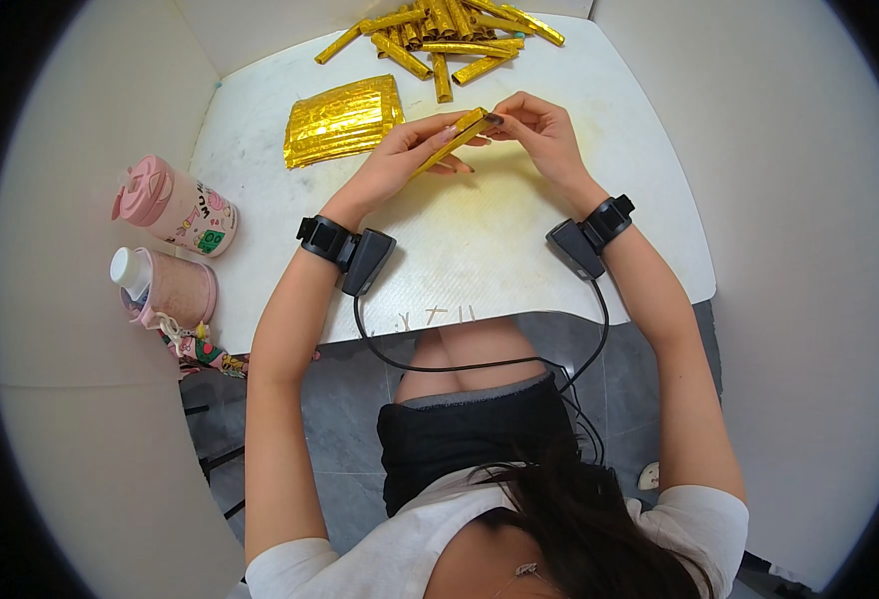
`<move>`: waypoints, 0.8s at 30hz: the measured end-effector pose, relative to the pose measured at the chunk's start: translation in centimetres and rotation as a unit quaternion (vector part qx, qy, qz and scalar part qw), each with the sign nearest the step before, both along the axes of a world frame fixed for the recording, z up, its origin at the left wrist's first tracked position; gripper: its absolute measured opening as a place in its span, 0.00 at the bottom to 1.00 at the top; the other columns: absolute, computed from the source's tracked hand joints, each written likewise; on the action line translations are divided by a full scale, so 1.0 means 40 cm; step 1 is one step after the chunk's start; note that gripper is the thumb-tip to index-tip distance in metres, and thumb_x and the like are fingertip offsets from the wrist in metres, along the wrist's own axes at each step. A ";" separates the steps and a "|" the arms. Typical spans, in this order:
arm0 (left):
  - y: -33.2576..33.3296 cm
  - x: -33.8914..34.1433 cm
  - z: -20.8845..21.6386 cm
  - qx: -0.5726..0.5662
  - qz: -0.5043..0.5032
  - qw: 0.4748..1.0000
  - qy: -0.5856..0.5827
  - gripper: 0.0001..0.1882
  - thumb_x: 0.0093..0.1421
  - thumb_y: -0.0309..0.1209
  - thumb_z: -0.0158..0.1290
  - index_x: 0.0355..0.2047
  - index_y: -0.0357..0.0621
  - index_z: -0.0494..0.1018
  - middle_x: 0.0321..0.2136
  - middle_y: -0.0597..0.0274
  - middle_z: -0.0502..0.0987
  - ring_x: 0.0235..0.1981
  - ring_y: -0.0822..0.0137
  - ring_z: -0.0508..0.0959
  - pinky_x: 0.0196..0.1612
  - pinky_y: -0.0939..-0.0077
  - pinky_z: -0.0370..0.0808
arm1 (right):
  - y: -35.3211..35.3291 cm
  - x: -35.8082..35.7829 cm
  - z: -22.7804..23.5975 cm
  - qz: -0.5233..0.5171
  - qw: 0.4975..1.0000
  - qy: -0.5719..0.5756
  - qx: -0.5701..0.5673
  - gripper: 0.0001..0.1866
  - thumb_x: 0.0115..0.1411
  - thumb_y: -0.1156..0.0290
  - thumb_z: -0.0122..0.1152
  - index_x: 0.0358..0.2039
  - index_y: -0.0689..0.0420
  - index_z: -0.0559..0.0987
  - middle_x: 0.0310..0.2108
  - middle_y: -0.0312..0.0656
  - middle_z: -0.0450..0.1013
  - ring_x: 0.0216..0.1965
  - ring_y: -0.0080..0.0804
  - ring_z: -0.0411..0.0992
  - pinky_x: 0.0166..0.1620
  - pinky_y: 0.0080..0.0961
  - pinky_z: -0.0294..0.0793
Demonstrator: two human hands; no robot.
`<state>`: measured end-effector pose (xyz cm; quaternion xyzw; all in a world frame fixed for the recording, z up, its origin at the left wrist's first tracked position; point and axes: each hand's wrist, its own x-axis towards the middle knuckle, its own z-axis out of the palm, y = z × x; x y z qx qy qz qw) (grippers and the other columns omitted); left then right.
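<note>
A narrow strip of shiny gold foil (449, 147), folded lengthwise, is held up over the middle of the white table. My left hand (410, 152) grips it along its length, the thumb on top and the other fingers beneath. At the strip's far right end, my right hand (541, 135) pinches the tip between thumb and fingers. To the left of my left hand lies a flat stack of gold foil sheets (344, 120). Beyond both hands is a loose heap of rolled gold foil tubes (442, 78).
A pink-lidded cup (195, 212) stands at the table's left edge. Nearer me is a pink container (182, 292) with a white-capped bottle (132, 270) in it. Black bands on both wrists are joined by a cable (459, 370). White panels flank the table (619, 270).
</note>
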<state>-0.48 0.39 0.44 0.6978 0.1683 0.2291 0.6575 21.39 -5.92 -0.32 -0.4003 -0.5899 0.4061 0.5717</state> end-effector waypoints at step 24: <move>-0.012 0.014 0.005 -0.052 0.125 0.991 0.000 0.19 0.63 0.32 0.54 0.53 0.38 0.72 0.38 0.53 0.81 0.33 0.71 0.82 0.38 0.84 0.79 | -0.016 -0.030 0.017 -0.036 0.997 -0.028 -0.056 0.09 0.62 0.75 0.55 0.39 0.66 0.79 0.34 0.43 0.79 0.38 0.25 0.77 0.45 0.20 0.75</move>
